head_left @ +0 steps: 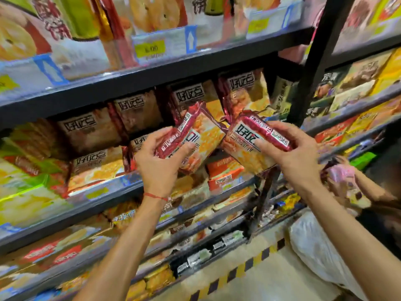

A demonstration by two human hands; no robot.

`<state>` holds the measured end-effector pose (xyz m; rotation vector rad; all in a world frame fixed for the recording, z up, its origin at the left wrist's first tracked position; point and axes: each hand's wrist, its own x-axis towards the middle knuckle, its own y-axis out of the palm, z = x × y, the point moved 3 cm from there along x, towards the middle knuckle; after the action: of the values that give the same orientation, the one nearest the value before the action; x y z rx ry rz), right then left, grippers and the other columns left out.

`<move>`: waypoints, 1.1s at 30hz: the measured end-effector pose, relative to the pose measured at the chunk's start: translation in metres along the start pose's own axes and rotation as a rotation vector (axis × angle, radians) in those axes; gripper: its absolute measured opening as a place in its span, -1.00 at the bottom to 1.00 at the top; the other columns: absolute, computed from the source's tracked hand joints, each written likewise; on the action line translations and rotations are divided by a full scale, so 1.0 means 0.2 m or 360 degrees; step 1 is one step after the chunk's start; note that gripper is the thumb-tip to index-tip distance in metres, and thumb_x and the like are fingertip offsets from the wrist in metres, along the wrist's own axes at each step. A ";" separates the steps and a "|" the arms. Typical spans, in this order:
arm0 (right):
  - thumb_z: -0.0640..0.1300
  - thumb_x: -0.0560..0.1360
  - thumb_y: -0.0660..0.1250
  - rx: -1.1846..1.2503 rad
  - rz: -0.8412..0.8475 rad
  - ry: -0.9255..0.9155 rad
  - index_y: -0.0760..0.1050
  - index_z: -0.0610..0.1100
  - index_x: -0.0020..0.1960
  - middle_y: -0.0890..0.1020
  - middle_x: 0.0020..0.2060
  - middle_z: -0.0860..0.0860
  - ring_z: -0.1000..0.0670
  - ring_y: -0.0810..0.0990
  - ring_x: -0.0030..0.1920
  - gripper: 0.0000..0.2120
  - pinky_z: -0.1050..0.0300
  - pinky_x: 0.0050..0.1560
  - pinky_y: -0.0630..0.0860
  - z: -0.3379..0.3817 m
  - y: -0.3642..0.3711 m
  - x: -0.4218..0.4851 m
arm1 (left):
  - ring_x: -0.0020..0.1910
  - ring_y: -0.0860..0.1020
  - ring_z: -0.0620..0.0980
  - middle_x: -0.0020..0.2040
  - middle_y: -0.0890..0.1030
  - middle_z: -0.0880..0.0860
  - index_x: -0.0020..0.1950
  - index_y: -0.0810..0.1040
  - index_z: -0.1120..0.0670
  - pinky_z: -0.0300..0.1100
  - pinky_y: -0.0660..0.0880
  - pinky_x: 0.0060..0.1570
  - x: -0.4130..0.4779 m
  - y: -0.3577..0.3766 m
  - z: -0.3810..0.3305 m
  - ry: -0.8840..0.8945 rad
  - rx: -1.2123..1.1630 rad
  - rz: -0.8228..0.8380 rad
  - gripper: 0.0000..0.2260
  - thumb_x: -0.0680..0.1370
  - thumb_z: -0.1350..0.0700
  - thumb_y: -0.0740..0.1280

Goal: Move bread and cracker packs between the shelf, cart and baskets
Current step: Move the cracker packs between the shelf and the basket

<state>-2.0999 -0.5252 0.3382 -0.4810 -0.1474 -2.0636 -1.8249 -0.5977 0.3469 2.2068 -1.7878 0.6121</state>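
I hold two red-and-orange cracker packs in front of the middle shelf (152, 72). My left hand (160, 157) grips one cracker pack (201, 135) by its red end, the pack tilted up to the right. My right hand (297, 153) grips the second cracker pack (249, 144) by its red top edge, thumb across the front. Both packs are off the shelf and nearly touch at their corners. Behind them, several packs of the same kind (138, 114) stand in a row on the shelf.
Black shelves run left to right, packed with snack packs, with price tags (149, 48) on their edges. A black upright post (314, 61) stands on the right. Another person's hand (347, 183) holds a pink pack at the right. A striped floor line (249, 266) runs below.
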 end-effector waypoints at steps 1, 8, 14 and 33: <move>-0.14 0.39 0.63 0.0011 0.0067 -0.0004 0.64 -0.11 0.19 0.72 0.01 0.06 0.22 0.69 -0.09 -0.60 0.34 -0.09 0.60 -0.02 -0.02 0.05 | -0.12 0.62 -0.33 -0.06 0.66 -0.18 0.12 0.66 0.15 -0.41 0.51 -0.05 0.00 0.04 -0.02 -0.0010 0.0020 -0.0034 -0.57 0.30 0.18 0.67; -0.13 0.40 0.64 0.0119 0.0411 0.0000 0.64 -0.07 0.22 0.73 0.04 0.07 0.17 0.72 -0.03 -0.58 0.30 -0.07 0.62 -0.08 -0.14 0.32 | -0.13 0.64 -0.27 -0.04 0.70 -0.09 0.09 0.67 0.08 -0.34 0.56 -0.06 -0.01 0.23 -0.11 -0.0076 0.0108 -0.0241 -0.60 0.30 0.19 0.67; -0.10 0.42 0.62 0.0079 0.0490 -0.0053 0.64 -0.02 0.23 0.71 0.05 0.11 0.15 0.72 0.02 -0.60 0.26 -0.05 0.65 -0.07 -0.16 0.43 | -0.04 0.70 -0.11 -0.02 0.73 -0.04 0.09 0.70 0.05 -0.18 0.64 -0.04 0.14 0.30 -0.16 -0.0097 0.0225 -0.0088 -0.57 0.27 0.10 0.70; 0.06 0.40 0.58 -0.0019 0.0631 -0.0136 0.62 0.01 0.29 0.69 0.11 0.12 0.11 0.71 0.09 -0.52 0.10 -0.03 0.71 -0.05 -0.05 0.54 | 0.02 0.63 -0.08 0.05 0.60 -0.02 0.08 0.34 -0.04 0.03 0.62 0.15 0.19 0.34 0.08 -0.0402 0.0313 -0.0089 -0.40 0.27 0.15 0.68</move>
<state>-2.1593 -0.6101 0.3738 -0.5578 -0.0820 -1.6582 -1.8828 -0.6538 0.3456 2.5576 -1.8441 0.5385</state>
